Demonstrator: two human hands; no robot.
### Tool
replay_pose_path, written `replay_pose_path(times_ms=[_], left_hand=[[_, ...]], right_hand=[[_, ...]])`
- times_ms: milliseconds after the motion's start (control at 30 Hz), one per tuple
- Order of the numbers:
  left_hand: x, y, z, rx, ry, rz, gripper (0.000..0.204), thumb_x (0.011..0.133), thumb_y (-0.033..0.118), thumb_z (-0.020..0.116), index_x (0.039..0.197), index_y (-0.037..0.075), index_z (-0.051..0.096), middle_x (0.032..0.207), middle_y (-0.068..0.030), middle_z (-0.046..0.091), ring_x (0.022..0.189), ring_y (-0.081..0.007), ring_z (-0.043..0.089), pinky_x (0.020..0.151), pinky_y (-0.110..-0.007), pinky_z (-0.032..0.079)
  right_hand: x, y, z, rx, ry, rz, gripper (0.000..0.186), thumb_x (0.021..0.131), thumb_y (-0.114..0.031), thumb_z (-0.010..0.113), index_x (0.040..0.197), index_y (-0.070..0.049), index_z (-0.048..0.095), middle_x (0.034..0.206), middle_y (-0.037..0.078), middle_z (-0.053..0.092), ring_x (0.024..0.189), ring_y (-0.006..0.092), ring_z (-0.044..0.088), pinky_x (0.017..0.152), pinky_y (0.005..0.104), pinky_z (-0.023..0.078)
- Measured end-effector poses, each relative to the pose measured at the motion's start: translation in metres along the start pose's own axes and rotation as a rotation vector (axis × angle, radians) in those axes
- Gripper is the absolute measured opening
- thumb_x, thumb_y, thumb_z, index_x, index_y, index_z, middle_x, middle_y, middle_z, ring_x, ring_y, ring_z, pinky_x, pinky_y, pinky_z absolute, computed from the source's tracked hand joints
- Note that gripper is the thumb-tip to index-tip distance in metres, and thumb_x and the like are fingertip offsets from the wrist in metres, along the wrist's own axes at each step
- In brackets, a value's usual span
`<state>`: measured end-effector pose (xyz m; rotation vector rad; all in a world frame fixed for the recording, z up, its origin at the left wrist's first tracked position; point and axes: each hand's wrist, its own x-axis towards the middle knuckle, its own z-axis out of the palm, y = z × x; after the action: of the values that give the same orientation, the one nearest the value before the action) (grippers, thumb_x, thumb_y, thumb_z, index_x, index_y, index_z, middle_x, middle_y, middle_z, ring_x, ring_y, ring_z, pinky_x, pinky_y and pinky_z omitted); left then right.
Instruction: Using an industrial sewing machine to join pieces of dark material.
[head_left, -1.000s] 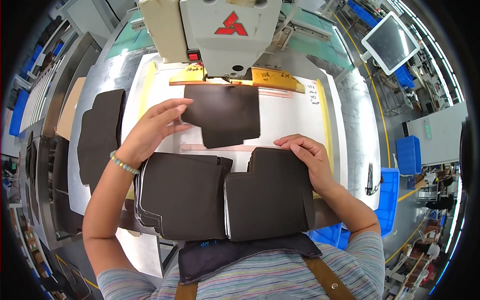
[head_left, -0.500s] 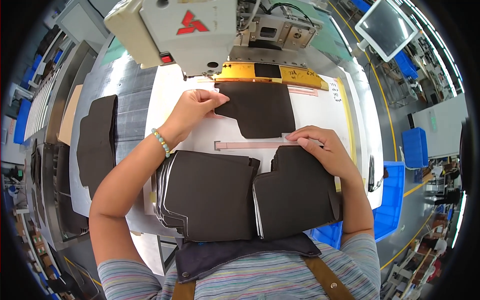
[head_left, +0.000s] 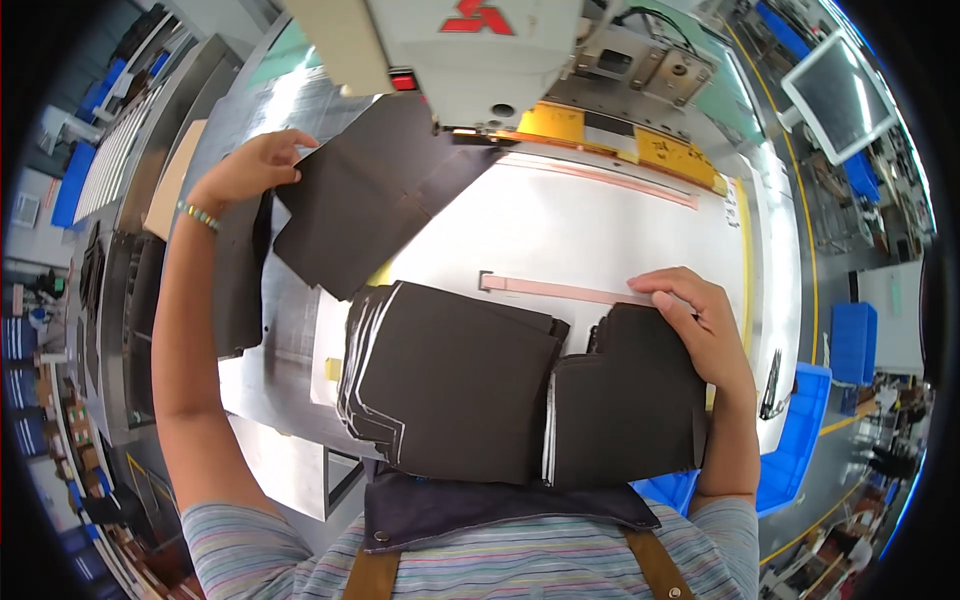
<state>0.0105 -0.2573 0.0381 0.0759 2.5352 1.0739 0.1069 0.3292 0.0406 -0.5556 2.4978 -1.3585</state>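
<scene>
A dark, creased sheet panel (head_left: 350,190) lies angled across the metal table and the white board, its far end reaching under the machine head. At its left edge is my left hand (head_left: 250,170), with thumb and forefinger apart and fingertips at the edge; I see no firm pinch. Close to my body lie two stacks of cut dark pieces, a left stack (head_left: 460,380) with pale edges and a right stack (head_left: 630,395) with a notched corner. My right hand (head_left: 695,315) rests open at the right stack's far edge, thumb over the top piece, fingers outstretched above the board.
Ahead stands a sewing-type machine head (head_left: 480,60) with a yellow-taped bar (head_left: 555,122). A pink strip (head_left: 560,288) lies on the white board (head_left: 600,225). More dark pieces (head_left: 240,290) lie at left. Blue bins (head_left: 795,440) and a screen (head_left: 838,100) are at right.
My left hand has moved left, away from the machine bar. The dark panel, earlier flat before the bar, now lies further left and angled. My right hand stays by the right stack; the view has shifted.
</scene>
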Motion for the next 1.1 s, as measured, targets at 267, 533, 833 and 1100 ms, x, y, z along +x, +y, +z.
replay_pose_path(times_ms=[267, 533, 833, 1100], left_hand=[[0.045, 0.004, 0.042, 0.38, 0.435, 0.074, 0.039, 0.1, 0.034, 0.081, 0.114, -0.002, 0.076, 0.094, -0.0088, 0.078, 0.088, -0.0166, 0.071, 0.08, -0.034, 0.055], [-0.051, 0.038, -0.028, 0.304, 0.739, 0.134, 0.034, 0.103, 0.034, 0.077, 0.105, 0.0, 0.079, 0.086, -0.0018, 0.075, 0.08, -0.0086, 0.065, 0.074, -0.03, 0.053], [-0.192, -0.157, -0.043, -0.508, 0.97, -0.185, 0.031, 0.104, 0.034, 0.078, 0.103, 0.004, 0.08, 0.089, 0.0026, 0.077, 0.079, -0.0047, 0.068, 0.071, -0.022, 0.053], [-0.182, -0.181, 0.017, -0.233, 1.17, -0.267, 0.029, 0.102, 0.027, 0.081, 0.097, -0.002, 0.08, 0.082, 0.0026, 0.074, 0.071, -0.0033, 0.061, 0.066, -0.023, 0.048]], right_hand=[[0.005, -0.003, 0.006, -0.02, -0.06, -0.07, 0.026, 0.107, -0.015, 0.061, 0.118, 0.002, 0.078, 0.117, 0.015, 0.077, 0.112, 0.0276, 0.071, 0.101, 0.0361, 0.052], [0.0, -0.007, 0.005, -0.036, -0.011, -0.032, 0.028, 0.108, -0.015, 0.057, 0.115, 0.004, 0.077, 0.118, 0.017, 0.077, 0.112, 0.0291, 0.071, 0.103, 0.0364, 0.051], [0.004, -0.006, 0.007, -0.06, -0.014, -0.068, 0.029, 0.109, -0.016, 0.057, 0.114, 0.005, 0.076, 0.117, 0.018, 0.076, 0.112, 0.0303, 0.071, 0.103, 0.0371, 0.052], [0.003, -0.008, 0.008, -0.041, 0.002, -0.044, 0.03, 0.108, -0.017, 0.057, 0.114, 0.005, 0.077, 0.116, 0.018, 0.076, 0.111, 0.0296, 0.071, 0.103, 0.037, 0.051]])
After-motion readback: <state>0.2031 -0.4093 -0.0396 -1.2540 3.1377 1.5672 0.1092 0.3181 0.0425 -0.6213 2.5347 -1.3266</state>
